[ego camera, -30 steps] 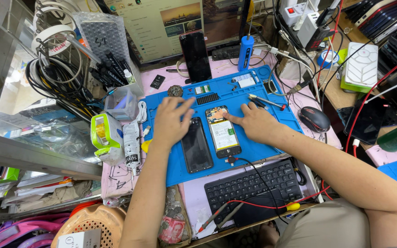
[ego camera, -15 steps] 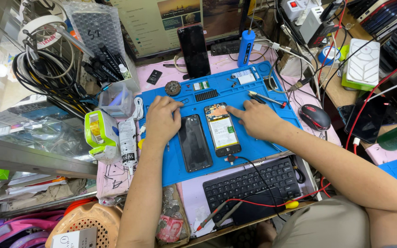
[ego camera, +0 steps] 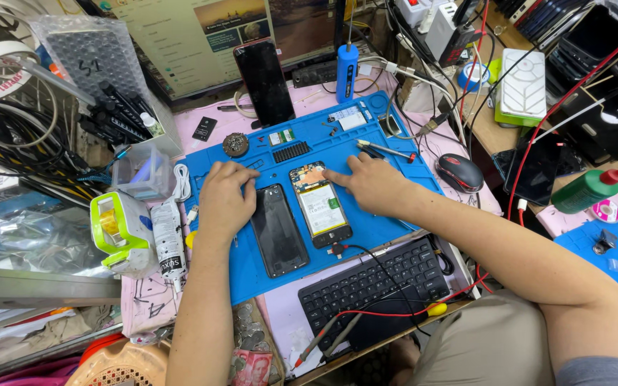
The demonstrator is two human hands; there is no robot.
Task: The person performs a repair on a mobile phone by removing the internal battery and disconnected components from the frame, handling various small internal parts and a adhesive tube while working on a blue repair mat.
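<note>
1. Far left of both hands: green-white tape dispenser and a white tube, just off the blue work mat, not touched.
2. Left hand: flat on the mat, palm down, fingers loosely spread, gripping nothing. Its thumb side sits just beside the top-left edge of the black back cover; can't tell if it actually touches.
3. Between the hands: opened phone, back off, battery and board showing, lying flat w/ a cable plugged at its near end.
4. Right hand: mostly curled, index finger out, tip on the phone's upper right corner near the orange part. Holds no tool.
5. Step in hand, as I read it: probing or pressing a part at the top of the open phone, left hand steadying on the mat. Next move likely needs a fine tool, e.g. the tweezers lying just beyond the right hand, plus light pressure.
6. Right of the right hand: black-red mouse; near side of the arm: black keyboard.
</note>
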